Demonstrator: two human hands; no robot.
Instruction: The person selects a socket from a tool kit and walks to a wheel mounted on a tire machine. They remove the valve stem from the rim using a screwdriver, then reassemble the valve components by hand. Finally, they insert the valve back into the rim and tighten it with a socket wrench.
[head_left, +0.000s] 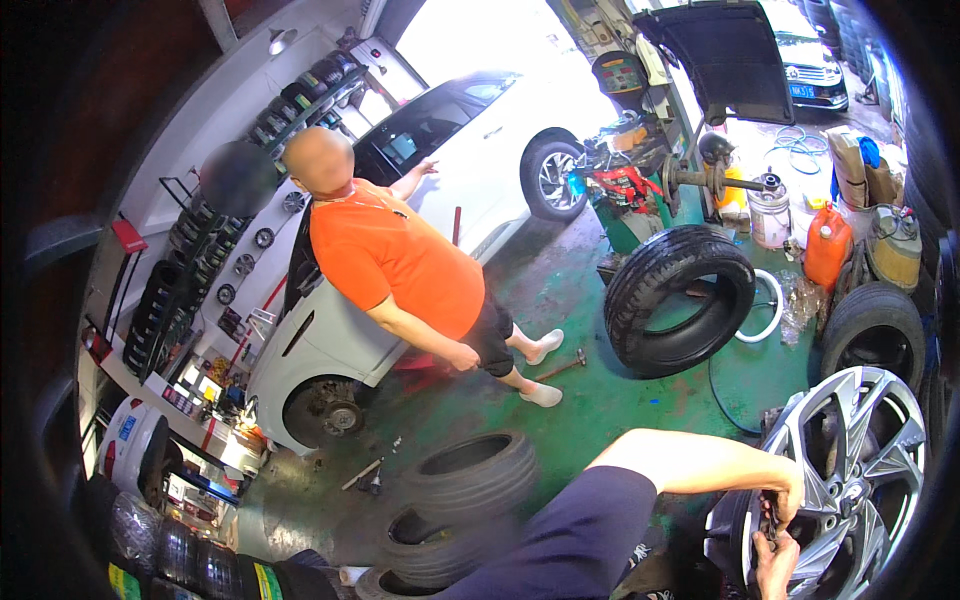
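Observation:
A bare silver alloy wheel rim with split spokes is tilted up at the lower right, with no tyre on it. My left hand reaches in from the left, its fingers bent down at the rim's near edge. Just below, my right hand comes up from the bottom, thumb raised toward the left fingers. Between them both hands pinch a small dark tool, mostly covered by the fingers, so its kind cannot be made out.
A person in an orange shirt stands beside a white car. A tyre stands by a wheel balancer. Stacked tyres, a hammer, a blue hose and an orange jerrycan occupy the green floor.

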